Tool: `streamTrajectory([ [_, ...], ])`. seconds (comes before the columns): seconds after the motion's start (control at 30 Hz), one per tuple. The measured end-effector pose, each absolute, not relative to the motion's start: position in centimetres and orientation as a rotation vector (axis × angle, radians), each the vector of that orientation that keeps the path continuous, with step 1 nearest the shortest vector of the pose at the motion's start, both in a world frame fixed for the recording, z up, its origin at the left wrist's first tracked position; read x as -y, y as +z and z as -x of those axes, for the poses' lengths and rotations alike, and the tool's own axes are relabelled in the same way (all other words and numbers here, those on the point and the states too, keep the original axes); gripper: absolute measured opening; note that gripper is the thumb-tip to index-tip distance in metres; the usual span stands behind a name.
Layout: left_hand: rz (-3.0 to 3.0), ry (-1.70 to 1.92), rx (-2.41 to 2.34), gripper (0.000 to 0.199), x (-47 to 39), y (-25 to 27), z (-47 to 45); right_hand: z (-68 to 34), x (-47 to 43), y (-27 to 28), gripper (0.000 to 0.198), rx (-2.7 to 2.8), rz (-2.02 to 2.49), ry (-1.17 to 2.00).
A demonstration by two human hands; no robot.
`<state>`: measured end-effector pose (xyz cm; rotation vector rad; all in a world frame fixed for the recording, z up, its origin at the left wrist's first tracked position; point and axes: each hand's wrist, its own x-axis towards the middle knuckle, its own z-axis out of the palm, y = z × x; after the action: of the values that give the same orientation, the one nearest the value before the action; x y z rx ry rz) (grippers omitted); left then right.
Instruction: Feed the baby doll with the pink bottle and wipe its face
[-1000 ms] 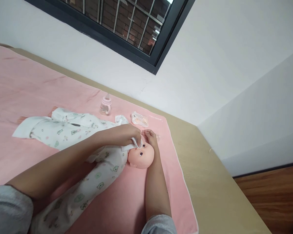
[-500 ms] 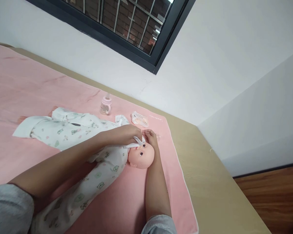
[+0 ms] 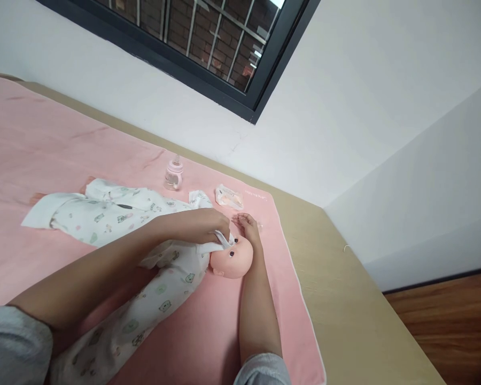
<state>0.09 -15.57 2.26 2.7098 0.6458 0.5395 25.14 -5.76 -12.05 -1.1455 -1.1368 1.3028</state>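
A baby doll [image 3: 232, 262] lies on its back in a white shirt and pants [image 3: 132, 206] printed with small animals. My left hand [image 3: 212, 225] reaches over its chest and pinches a white cloth band [image 3: 223, 240], pulled taut across the lower face. That band seems to run from the shirt's neckline. My right hand [image 3: 246, 225] rests beside the far side of the head, fingers stretched out, with the forearm along the crown. One long printed sleeve [image 3: 156, 299] spreads toward me, passing under my left forearm. The doll's mouth is covered by the cloth.
A pink-topped baby bottle [image 3: 173, 174] stands behind the doll. Near it lies a small clear packet [image 3: 229, 197], and a small clear item [image 3: 260, 226] sits just past my right hand. The pink mat [image 3: 284, 299] covers a wooden surface [image 3: 324, 267] against a white wall.
My left hand has drawn slightly back toward the doll's chest, pulling the white band tighter over the lower face. My right hand has hardly moved.
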Motion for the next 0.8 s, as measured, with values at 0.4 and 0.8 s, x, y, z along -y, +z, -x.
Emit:
streamTrajectory([
  [0.4,-2.637,0.827,-0.843,0.025,15.2,3.7,3.2,-22.5,13.4,3.4,0.028,1.889,0.719,0.998],
  [0.8,-2.632,0.837,-0.919,0.029,15.1,4.2,5.0,-17.4,17.1,4.4,0.046,2.135,1.015,0.509],
])
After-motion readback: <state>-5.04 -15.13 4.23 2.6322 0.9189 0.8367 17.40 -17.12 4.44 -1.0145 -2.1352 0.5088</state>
